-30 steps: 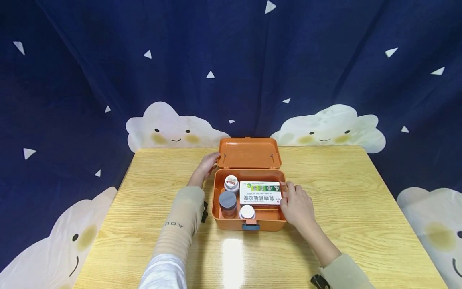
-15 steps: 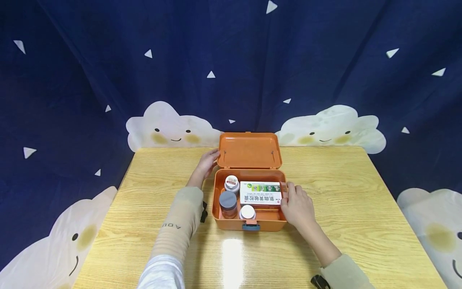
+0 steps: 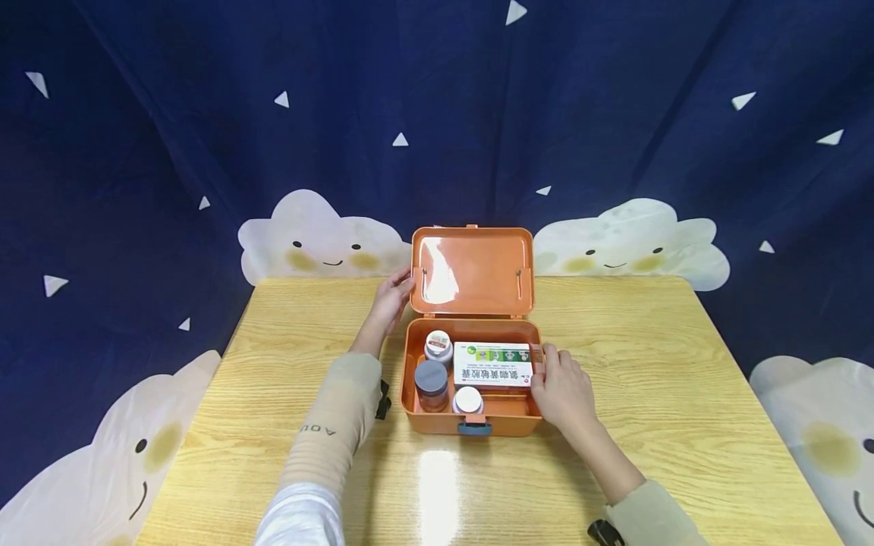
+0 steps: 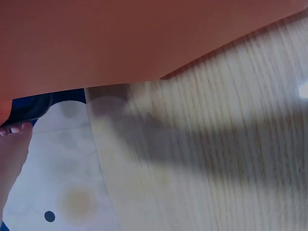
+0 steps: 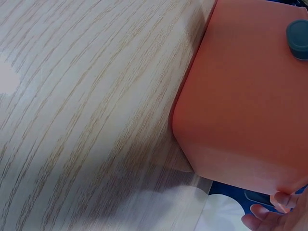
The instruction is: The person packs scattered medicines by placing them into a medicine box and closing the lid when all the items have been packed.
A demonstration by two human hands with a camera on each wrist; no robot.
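Note:
An orange plastic medicine box (image 3: 440, 426) stands on the table with its hinged lid (image 3: 478, 269) raised and leaning back. My left hand (image 3: 388, 303) holds the lid by its left edge; in the left wrist view, fingertips (image 4: 21, 127) lie at a dark part by the orange plastic. Over the right rim of the box, my right hand (image 3: 565, 387) grips its side wall. Inside are a white medicine carton (image 3: 493, 365) with a green band, a dark-capped bottle (image 3: 432, 385), a white bottle with a red mark (image 3: 438, 347) and a white-capped bottle (image 3: 468, 400).
The wooden table (image 3: 655, 379) extends to both sides of the box. Behind it hangs a dark blue curtain (image 3: 464, 114) with white triangles and smiling clouds. A grey-blue latch (image 3: 474, 429) sits on the box's front.
The lid has swung upward on its hinges, closer to upright, and my left hand has risen slightly with it. My right hand and the contents stay in place.

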